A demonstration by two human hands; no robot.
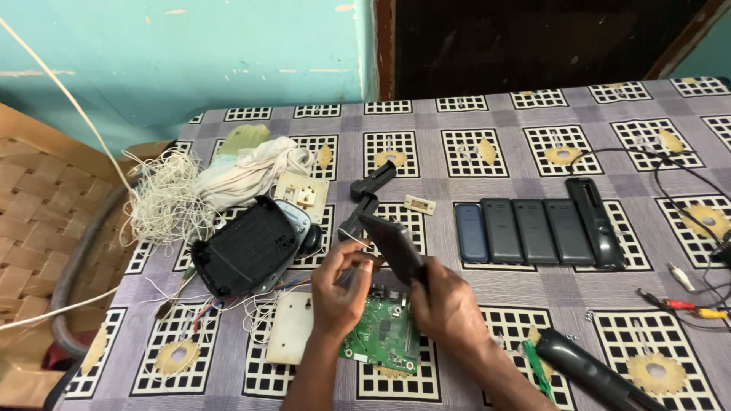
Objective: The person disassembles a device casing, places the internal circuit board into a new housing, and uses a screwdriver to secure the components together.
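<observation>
At frame centre, the left hand (pixel 340 289) pinches a thin tool — the right hand (pixel 445 304) clasps the dark casing (pixel 396 245); best steadied firmly above the green circuit board (pixel 383 335).

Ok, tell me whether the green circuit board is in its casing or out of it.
Out. The green circuit board lies bare on the tablecloth, its components exposed, below the left hand and right hand.

Cloth-covered table (pixel 533 281) with circuit board (pixel 384 335)

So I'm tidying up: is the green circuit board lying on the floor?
No, the green circuit board lies on the patterned tablecloth, just below both hands.
</observation>
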